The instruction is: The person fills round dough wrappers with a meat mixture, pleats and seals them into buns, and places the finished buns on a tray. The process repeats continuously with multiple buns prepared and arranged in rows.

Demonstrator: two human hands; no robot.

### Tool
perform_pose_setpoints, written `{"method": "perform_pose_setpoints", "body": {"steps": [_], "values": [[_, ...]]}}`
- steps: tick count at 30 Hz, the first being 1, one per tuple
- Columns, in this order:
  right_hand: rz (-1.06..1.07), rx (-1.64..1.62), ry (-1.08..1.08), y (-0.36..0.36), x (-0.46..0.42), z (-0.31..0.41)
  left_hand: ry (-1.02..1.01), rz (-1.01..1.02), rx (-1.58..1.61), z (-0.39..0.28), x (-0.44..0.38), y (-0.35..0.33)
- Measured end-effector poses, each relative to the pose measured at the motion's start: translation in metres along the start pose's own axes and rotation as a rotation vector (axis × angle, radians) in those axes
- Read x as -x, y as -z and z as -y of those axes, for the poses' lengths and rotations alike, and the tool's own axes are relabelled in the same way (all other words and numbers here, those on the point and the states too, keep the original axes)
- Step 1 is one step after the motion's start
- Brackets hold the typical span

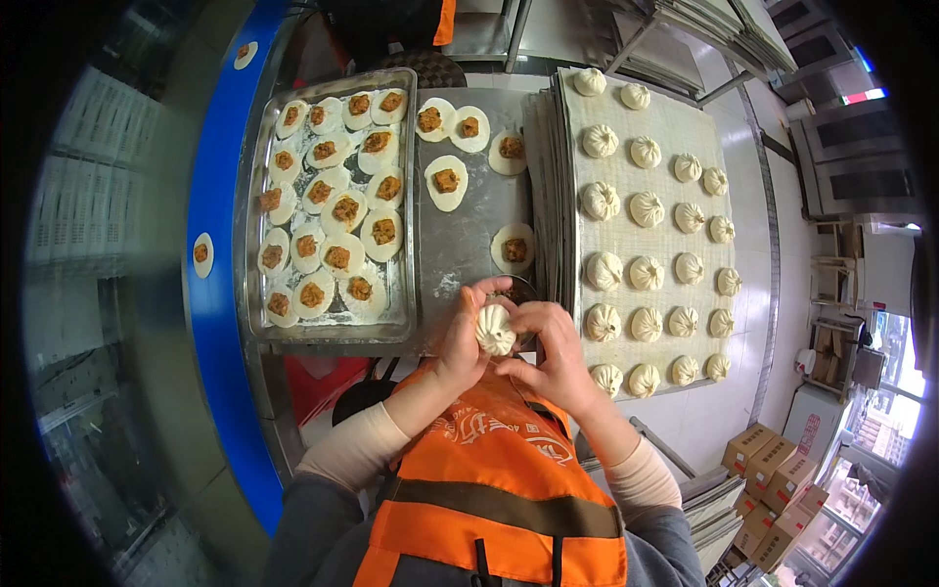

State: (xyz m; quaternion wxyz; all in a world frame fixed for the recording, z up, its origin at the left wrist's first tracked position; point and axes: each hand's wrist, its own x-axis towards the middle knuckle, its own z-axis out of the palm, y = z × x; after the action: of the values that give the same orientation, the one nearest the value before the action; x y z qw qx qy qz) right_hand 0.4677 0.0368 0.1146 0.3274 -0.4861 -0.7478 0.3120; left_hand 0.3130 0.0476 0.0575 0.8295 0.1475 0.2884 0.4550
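A pleated bun sits cupped in my left hand, its gathered top facing up. Close against the bun's right side is my right hand, fingers bent and thumb apart from the forefinger; whether its fingertips touch the dough is hard to tell. Behind my hands a round bowl is mostly hidden. On the steel worktop lie several flat dough wrappers topped with orange-brown filling, among them one wrapper in the middle and another wrapper just beyond my fingers.
To the left, a floured metal tray holds several filled wrappers. Beyond it runs a blue conveyor belt carrying more wrappers. At right, rows of pleated buns stand on a mesh-lined stack of trays. A person in dark clothing stands across the worktop.
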Motion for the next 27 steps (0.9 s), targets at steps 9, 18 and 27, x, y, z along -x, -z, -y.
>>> {"method": "perform_pose_setpoints", "body": {"steps": [9, 18, 27], "values": [[0.172, 0.130, 0.151, 0.049, -0.040, -0.005, -0.022, 0.162, -0.122, -0.012, -0.042, -0.030], [-0.527, 0.084, -0.421, 0.206, -0.165, -0.218, 0.095, -0.448, -1.189, 0.013, -0.176, 0.130], [-0.197, 0.543, -0.581, 0.242, -0.212, -0.334, 0.257, -0.333, -1.694, 0.035, -0.209, 0.098]]}}
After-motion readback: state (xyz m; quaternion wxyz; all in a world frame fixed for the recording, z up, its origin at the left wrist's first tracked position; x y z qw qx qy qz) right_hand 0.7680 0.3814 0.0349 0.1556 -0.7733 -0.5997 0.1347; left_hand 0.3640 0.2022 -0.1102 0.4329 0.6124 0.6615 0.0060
